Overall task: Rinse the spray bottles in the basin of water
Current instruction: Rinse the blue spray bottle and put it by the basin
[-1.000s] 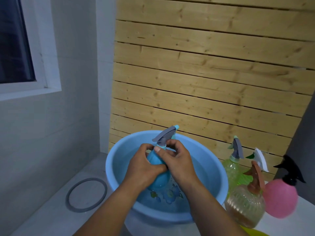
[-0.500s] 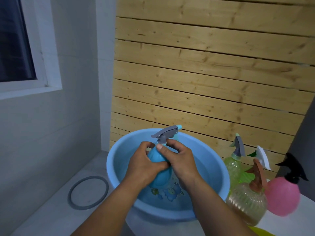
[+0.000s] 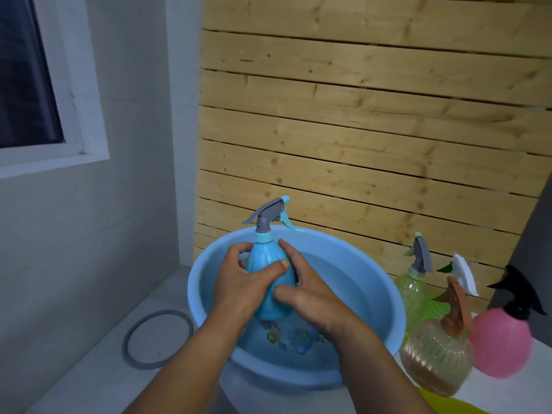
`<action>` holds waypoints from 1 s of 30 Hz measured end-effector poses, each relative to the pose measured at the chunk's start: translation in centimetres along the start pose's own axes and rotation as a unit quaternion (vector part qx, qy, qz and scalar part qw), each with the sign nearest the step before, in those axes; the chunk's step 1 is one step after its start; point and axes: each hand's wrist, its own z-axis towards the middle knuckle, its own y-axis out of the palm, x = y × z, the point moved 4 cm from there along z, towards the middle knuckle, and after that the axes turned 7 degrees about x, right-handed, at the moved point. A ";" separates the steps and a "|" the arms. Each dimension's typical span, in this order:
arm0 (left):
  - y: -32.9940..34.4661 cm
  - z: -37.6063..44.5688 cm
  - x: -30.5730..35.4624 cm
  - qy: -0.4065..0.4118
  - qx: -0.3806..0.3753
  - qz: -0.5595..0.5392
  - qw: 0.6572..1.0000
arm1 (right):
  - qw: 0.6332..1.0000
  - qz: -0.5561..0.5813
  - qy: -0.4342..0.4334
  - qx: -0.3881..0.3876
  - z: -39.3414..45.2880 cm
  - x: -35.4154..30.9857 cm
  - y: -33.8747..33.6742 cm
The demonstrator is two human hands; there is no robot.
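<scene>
Hands: left hand (image 3: 239, 286) and right hand (image 3: 310, 294) clasped round blue pear-shaped plastic spray bottle (image 3: 270, 273) | bottle now raised upright over round blue plastic basin (image 3: 385, 297) | rinse judged ongoing.

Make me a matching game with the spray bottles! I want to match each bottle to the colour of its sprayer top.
Bottles:
1. blue bottle
2. pink bottle
3. amber bottle
4. dark green bottle

Sprayer tops:
A. black
B. white
C. grey with a blue tip
D. brown

Pairs: 1-C, 2-A, 3-D, 4-B
</scene>
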 end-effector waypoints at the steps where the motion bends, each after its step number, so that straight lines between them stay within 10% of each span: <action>1: 0.0 0.0 0.0 -0.001 0.003 -0.004 1.000 | 1.000 -0.021 -0.002 -0.010 0.0 0.1 0.3; 10: 0.8 -0.1 0.7 0.040 -0.025 0.020 0.999 | 0.993 -0.069 -0.064 0.072 0.2 0.1 -0.7; 30: 0.4 0.1 1.0 0.011 -0.053 -0.113 0.992 | 0.999 -0.005 -0.035 -0.009 0.1 0.1 -0.1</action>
